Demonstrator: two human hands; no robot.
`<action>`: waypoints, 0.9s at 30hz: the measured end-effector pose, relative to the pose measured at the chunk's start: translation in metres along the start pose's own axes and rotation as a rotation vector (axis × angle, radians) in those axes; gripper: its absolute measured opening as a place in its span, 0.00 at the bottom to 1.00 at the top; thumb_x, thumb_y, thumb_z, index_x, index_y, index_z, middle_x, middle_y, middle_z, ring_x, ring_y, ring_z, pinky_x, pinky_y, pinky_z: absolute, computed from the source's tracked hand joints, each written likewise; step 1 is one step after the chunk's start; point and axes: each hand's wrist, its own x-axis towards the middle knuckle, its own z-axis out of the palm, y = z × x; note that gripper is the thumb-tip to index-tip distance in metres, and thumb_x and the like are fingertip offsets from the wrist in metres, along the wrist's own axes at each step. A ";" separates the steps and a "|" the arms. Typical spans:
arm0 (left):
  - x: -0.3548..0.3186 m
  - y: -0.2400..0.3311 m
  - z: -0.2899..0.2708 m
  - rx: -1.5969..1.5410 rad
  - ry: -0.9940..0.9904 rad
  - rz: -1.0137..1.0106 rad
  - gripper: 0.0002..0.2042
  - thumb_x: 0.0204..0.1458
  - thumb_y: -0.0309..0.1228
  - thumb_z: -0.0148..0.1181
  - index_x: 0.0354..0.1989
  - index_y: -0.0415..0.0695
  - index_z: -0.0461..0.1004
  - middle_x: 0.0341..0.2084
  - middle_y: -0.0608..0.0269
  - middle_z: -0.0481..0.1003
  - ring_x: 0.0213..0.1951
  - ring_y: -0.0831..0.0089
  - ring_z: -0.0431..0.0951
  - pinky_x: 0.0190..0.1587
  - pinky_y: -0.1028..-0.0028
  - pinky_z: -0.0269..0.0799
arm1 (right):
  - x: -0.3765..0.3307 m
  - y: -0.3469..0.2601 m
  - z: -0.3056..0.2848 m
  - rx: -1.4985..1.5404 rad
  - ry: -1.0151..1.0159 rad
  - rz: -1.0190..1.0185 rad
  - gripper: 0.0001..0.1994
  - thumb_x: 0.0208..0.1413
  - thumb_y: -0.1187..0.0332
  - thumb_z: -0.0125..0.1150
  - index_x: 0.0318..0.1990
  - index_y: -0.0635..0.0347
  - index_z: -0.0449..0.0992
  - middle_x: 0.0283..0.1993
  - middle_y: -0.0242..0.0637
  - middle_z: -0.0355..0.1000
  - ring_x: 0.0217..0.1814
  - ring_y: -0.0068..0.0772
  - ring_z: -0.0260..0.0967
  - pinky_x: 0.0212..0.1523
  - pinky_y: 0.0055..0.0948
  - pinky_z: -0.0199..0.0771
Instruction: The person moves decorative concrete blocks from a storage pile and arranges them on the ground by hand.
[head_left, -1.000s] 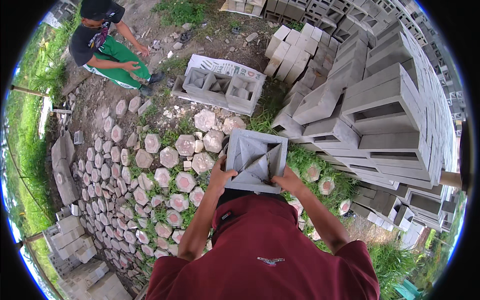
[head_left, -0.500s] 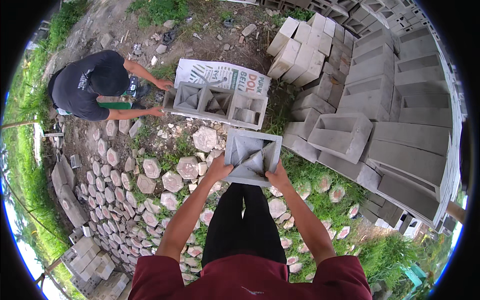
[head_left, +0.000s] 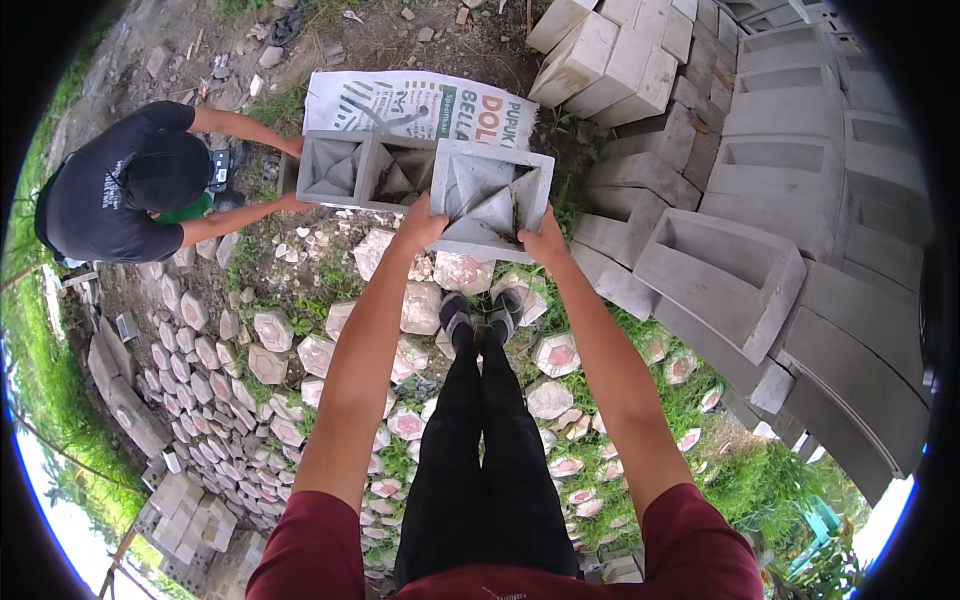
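Note:
A square grey concrete vent block (head_left: 492, 195) with slanting triangular faces inside is held out in front of me. My left hand (head_left: 424, 224) grips its lower left corner, and my right hand (head_left: 544, 242) is closed on the lower right one. Just left of it, two similar vent blocks (head_left: 366, 160) stand in a row beside a white printed sack (head_left: 415, 95). My block hides the right end of that row; I cannot tell whether it touches anything beneath. A co-worker in a dark shirt (head_left: 100, 185) has both hands at the row's left end.
Stacked hollow concrete blocks (head_left: 770, 180) rise on the right, with paler blocks (head_left: 620, 70) at the upper right. Hexagonal pavers (head_left: 270, 330) and grass cover the ground around my feet (head_left: 480, 312). More blocks (head_left: 190, 515) are piled at the lower left.
Both hands have carried the vent block forward, away from my body, over the right end of the row. My arms are stretched further, and my feet now show.

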 end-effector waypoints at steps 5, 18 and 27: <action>0.016 -0.003 -0.005 0.035 -0.023 -0.069 0.29 0.43 0.27 0.55 0.58 0.36 0.63 0.47 0.41 0.73 0.52 0.51 0.73 0.54 0.64 0.65 | 0.015 -0.004 0.010 0.015 -0.011 0.009 0.45 0.42 0.72 0.62 0.69 0.64 0.43 0.57 0.58 0.66 0.60 0.53 0.65 0.60 0.38 0.64; 0.028 -0.031 0.014 0.054 0.072 0.050 0.29 0.43 0.30 0.56 0.58 0.38 0.63 0.46 0.38 0.73 0.51 0.45 0.72 0.54 0.58 0.67 | 0.018 0.015 0.015 -0.033 0.009 0.032 0.44 0.44 0.72 0.61 0.69 0.60 0.44 0.57 0.56 0.66 0.60 0.54 0.65 0.60 0.39 0.63; -0.009 -0.013 0.013 0.028 0.149 -0.027 0.27 0.47 0.32 0.60 0.57 0.37 0.64 0.45 0.40 0.74 0.51 0.48 0.74 0.53 0.60 0.67 | -0.006 -0.014 0.011 -0.037 -0.015 0.045 0.45 0.46 0.62 0.68 0.68 0.61 0.45 0.56 0.60 0.66 0.59 0.57 0.66 0.59 0.41 0.64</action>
